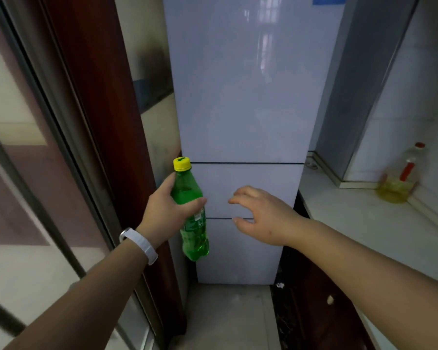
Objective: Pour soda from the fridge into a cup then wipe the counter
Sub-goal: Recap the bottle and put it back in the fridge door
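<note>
Soda bottle (191, 210) gripped in left hand (171, 210), right hand (261, 213) loose-fingered and empty before the shut fridge (243, 97); next, I reckon, comes finding a cup.

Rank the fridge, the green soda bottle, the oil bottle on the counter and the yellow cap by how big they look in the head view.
1. fridge
2. green soda bottle, held in the left hand, nearer the camera
3. oil bottle, farther off, so true size against the soda bottle is unsure
4. yellow cap

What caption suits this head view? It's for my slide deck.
Left hand grips a capped green soda bottle before the closed fridge; right hand open.
</note>
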### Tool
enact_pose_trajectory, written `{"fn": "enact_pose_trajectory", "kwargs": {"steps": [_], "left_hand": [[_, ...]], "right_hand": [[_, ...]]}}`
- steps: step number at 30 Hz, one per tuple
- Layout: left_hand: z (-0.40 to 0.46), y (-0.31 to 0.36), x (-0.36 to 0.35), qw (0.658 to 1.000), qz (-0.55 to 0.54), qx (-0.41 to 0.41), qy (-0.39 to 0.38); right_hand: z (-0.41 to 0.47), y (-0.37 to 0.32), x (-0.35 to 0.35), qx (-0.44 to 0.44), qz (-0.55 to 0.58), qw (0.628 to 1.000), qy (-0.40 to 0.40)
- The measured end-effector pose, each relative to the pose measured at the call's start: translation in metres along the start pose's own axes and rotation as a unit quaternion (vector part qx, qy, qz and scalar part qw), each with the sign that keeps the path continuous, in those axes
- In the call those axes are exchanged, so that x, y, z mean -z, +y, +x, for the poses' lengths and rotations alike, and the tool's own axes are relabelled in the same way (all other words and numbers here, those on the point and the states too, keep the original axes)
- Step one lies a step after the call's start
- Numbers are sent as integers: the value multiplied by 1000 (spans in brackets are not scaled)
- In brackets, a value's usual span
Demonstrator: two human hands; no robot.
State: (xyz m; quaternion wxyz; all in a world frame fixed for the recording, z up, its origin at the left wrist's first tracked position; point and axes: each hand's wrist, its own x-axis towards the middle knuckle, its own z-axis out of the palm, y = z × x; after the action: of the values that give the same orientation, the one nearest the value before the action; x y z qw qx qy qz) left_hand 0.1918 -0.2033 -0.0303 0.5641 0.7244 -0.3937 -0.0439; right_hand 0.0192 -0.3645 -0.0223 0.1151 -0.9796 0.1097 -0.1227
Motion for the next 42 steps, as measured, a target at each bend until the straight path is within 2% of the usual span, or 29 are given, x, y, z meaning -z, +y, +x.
{"fn": "enact_pose_trajectory", "kwargs": {"steps": [7, 14, 26, 32, 35, 42], "left_hand": [[58, -36, -2, 998, 6, 47, 31], [110, -62, -11, 999, 3, 44, 30], [211, -77, -37, 990, 24, 94, 102], [231, -77, -47, 982, -10, 130, 140], [237, -77, -47, 981, -14, 135, 136], [249, -83, -44, 984, -31, 131, 113]], "right_hand": [[63, 24, -11, -10, -5, 1000, -1], [129, 67, -30, 6, 1, 1000, -4], [287, 146, -32, 128, -14, 991, -28], [357, 149, -15, 205, -80, 975, -26], [386, 139, -10, 262, -139, 955, -3], [449, 114, -5, 361, -365, 857, 47]]}}
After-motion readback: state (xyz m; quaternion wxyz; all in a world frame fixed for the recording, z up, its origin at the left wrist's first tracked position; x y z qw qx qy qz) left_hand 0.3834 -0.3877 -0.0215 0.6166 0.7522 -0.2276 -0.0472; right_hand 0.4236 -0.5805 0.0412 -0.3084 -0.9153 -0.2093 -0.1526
